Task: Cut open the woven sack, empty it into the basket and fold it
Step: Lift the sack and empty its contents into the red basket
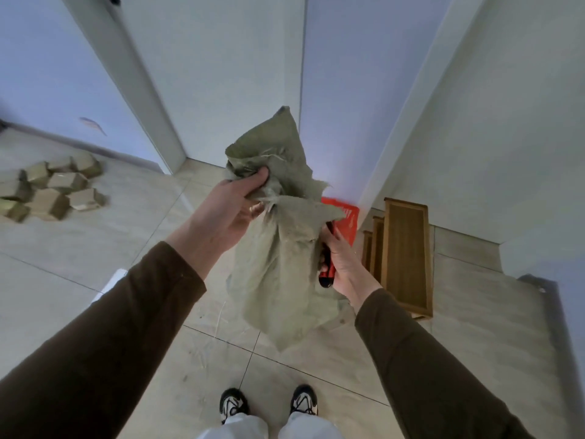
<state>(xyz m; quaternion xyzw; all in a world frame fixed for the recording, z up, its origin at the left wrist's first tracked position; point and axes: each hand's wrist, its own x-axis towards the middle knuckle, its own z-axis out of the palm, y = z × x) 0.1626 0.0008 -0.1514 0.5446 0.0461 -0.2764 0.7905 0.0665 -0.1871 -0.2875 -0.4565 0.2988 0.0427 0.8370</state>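
1. Person stands on a tiled floor [95, 280], both arms out in front, brown sleeves [110, 327], facing a wall corner.
2. Left hand [228, 213] is raised and grasps the bunched neck of the woven sack [278, 274]; thumb on top, fingers curled into the gathered cloth.
3. The sack is olive-green and crumpled, and hangs in the air from that hand, well above the floor; its loose top flares up above the fist and its lower corner points down toward the shoes [234, 403].
4. Right hand [340, 261] is wrapped around a red-and-black handled tool [326, 275], held just beside the sack's right edge. Cannot tell whether it is a knife or scissors; its upper end is hidden behind the cloth.
5. A red item [348, 217] sits on the floor behind the sack, partly covered by it.
6. Wooden trays [406, 255] are stacked by the right wall.
7. Small cardboard boxes [53, 191] are piled on the floor far left.
8. Thin loose fibres lie on the tiles under the sack.
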